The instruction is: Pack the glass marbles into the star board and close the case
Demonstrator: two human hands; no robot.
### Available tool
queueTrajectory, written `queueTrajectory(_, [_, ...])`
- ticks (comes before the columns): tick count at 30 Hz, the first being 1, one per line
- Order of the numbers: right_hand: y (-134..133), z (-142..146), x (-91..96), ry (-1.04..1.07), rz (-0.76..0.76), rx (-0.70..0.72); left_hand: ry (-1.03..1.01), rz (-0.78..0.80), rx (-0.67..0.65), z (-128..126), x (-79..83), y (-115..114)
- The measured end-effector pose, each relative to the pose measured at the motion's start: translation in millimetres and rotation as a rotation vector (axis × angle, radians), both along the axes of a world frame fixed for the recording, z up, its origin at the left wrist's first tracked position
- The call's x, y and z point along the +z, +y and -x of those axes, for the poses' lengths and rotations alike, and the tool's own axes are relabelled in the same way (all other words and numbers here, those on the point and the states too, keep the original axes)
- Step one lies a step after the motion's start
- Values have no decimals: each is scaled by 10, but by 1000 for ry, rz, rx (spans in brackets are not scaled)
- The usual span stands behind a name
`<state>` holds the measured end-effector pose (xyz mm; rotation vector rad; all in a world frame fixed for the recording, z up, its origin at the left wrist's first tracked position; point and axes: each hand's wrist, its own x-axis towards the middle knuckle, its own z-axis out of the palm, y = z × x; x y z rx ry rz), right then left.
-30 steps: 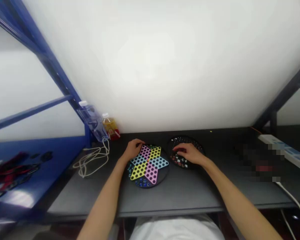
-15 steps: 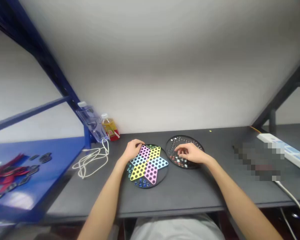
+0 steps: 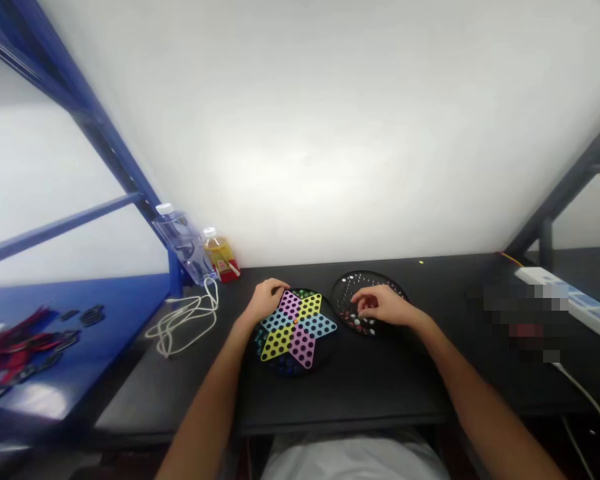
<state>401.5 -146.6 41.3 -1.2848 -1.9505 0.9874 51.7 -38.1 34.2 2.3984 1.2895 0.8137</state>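
A round Chinese-checkers board [image 3: 297,328] with a pink, yellow and blue star lies on the dark desk [image 3: 360,387]. My left hand [image 3: 267,298] rests curled on its upper-left rim, gripping the edge. To the right sits a round black tray [image 3: 347,293] holding several small marbles. My right hand [image 3: 383,306] lies over the tray with its fingers bent down among the marbles; whether they pinch one is hidden.
A clear bottle [image 3: 183,241] and a yellow drink bottle [image 3: 220,255] stand at the back left by a blue shelf post [image 3: 105,143]. A white cable [image 3: 183,320] is coiled beside them. A white power strip [image 3: 575,303] lies far right.
My right hand has crept slightly left and back over the marble tray. The left hand stays on the board's rim. The lighting has shifted.
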Motion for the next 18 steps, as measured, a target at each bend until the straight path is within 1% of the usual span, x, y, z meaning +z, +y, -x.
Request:
queueTrajectory(6, [0, -1, -2, -38, -46, -17, -9, -14, -10, -1, 8, -7])
queueTrajectory(11, [3, 8, -11, -43, -56, -17, -1, -4, 6, -5, 14, -9])
queueTrajectory(18, [0, -3, 39, -65, -94, -59, 7, -8, 6, 1, -1, 4])
